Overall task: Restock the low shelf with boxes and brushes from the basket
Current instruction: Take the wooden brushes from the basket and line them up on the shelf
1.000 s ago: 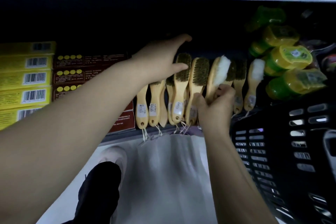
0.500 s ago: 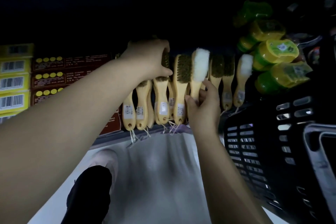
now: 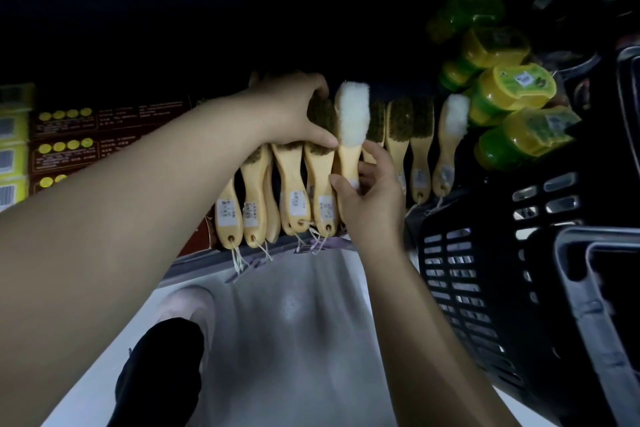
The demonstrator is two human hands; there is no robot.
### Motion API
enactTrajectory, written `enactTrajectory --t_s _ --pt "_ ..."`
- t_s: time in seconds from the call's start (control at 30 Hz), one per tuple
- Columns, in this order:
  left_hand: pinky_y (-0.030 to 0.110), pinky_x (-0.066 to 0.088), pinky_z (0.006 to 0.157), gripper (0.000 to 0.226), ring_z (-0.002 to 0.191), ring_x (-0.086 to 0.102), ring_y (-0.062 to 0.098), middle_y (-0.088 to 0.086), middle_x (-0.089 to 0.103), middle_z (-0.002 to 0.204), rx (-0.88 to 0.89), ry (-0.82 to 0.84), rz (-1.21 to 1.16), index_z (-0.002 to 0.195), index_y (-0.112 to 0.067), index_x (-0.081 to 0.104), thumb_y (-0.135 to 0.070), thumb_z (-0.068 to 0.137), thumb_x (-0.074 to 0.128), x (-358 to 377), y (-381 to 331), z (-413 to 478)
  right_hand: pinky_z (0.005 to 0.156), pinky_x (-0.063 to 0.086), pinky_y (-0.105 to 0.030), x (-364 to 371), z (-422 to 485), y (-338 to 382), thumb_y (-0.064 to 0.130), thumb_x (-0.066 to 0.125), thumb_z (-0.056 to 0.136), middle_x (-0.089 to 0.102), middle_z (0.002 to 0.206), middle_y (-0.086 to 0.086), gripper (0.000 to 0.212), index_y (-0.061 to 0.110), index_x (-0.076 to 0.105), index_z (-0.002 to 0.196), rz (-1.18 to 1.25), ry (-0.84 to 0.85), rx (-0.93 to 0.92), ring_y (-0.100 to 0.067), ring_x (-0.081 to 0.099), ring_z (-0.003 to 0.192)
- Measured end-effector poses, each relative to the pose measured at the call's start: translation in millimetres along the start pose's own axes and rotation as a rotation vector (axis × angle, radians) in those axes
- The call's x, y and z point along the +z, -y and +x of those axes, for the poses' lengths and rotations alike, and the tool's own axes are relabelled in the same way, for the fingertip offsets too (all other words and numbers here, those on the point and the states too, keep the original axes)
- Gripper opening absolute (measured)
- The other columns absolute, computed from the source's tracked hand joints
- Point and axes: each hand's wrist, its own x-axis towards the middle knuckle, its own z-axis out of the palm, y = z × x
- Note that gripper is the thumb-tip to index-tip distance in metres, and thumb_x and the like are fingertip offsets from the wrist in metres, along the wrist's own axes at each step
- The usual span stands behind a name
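The left hand (image 3: 291, 111) hides perhaps three brush heads (image 3: 321, 114); the basket (image 3: 467, 270) runs off right.

The low shelf (image 3: 194, 262) crosses mid-frame, dark at the back. Yellow boxes (image 3: 12, 135) are stacked at the left edge, with red-brown boxes (image 3: 114, 135) beside them. At centre is a row of wooden-handled brushes (image 3: 294, 184), handles outward, a white fleece brush (image 3: 351, 114) among them. Green-and-yellow containers (image 3: 512, 90) crowd the upper right.
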Motion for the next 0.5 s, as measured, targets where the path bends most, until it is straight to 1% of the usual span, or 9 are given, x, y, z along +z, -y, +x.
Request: enactTrajectory --t_s 0.1,0.17,0.23,0.27,0.33,0.4,0.43,0.47,0.5 --pt "0.034 0.037 0.091 0.07 0.119 0.046 0.024 0.004 0.049 0.133 -0.001 0.007 -0.002 0.13 -0.023 0.046 -0.05 0.071 0.073 -3 1 0 0.071 0.05 -0.018 0 1 0 0.02 0.069 0.082 0.064 0.103 0.013 0.054 0.035 0.045 0.128 0.002 0.015 0.012 0.002 0.061 0.087" --pt "0.037 0.034 0.096 0.07 0.121 0.044 0.026 0.005 0.048 0.134 -0.002 0.013 0.031 0.131 -0.023 0.045 -0.051 0.072 0.071 -4 -1 0 0.07 0.049 -0.019 0 1 0 0.025 0.067 0.085 0.063 0.101 0.013 0.051 0.036 0.044 0.129 -0.004 0.024 0.002 0.003 0.059 0.085" --pt "0.04 0.029 0.102 0.069 0.124 0.04 0.027 0.005 0.047 0.135 0.004 0.01 0.078 0.131 -0.025 0.044 -0.053 0.073 0.069 -5 -3 0 0.072 0.047 -0.018 -1 0 -3 0.031 0.057 0.09 0.061 0.099 0.013 0.044 0.034 0.043 0.132 -0.002 0.031 -0.001 -0.001 0.058 0.085" --pt "0.041 0.025 0.105 0.068 0.126 0.038 0.028 0.005 0.046 0.136 0.009 0.007 0.105 0.131 -0.026 0.043 -0.054 0.074 0.067 -5 -4 0 0.072 0.045 -0.015 -2 -1 -5 0.031 0.051 0.094 0.061 0.099 0.013 0.04 0.033 0.043 0.132 0.007 0.032 -0.002 -0.001 0.057 0.085" --pt "0.045 0.016 0.111 0.07 0.132 0.031 0.03 0.005 0.043 0.14 0.017 0.0 0.147 0.134 -0.027 0.041 -0.056 0.074 0.065 -5 -7 -2 0.069 0.039 -0.001 -5 -3 -7 0.025 0.042 0.098 0.056 0.104 0.015 0.035 0.029 0.046 0.132 0.009 0.025 -0.002 0.006 0.053 0.086" --pt "0.046 0.012 0.113 0.073 0.135 0.026 0.03 0.005 0.038 0.144 0.032 -0.017 0.157 0.137 -0.028 0.037 -0.056 0.075 0.064 -5 -10 -6 0.072 0.036 0.004 -9 -6 -6 0.02 0.038 0.099 0.054 0.111 0.013 0.034 0.025 0.048 0.132 0.002 0.016 0.009 0.004 0.051 0.091" --pt "0.045 0.013 0.112 0.074 0.136 0.025 0.03 0.005 0.036 0.146 0.041 -0.032 0.149 0.139 -0.028 0.035 -0.055 0.076 0.064 -6 -11 -10 0.081 0.039 -0.001 -10 -8 -4 0.018 0.038 0.099 0.055 0.116 0.009 0.034 0.022 0.047 0.132 0.012 0.014 0.011 -0.001 0.051 0.099" --pt "0.043 0.016 0.111 0.073 0.135 0.026 0.03 0.004 0.035 0.146 0.052 -0.045 0.129 0.14 -0.028 0.033 -0.053 0.078 0.064 -8 -13 -15 0.091 0.043 -0.013 -12 -11 -1 0.016 0.039 0.099 0.054 0.121 0.004 0.034 0.02 0.047 0.131 0.029 0.014 0.013 -0.006 0.051 0.107" --pt "0.042 0.019 0.11 0.072 0.134 0.026 0.029 0.004 0.034 0.147 0.068 -0.051 0.097 0.14 -0.028 0.033 -0.05 0.079 0.064 -10 -14 -22 0.096 0.046 -0.028 -14 -17 4 0.015 0.04 0.098 0.053 0.124 0.0 0.033 0.019 0.046 0.13 0.048 0.017 0.024 -0.012 0.052 0.111"
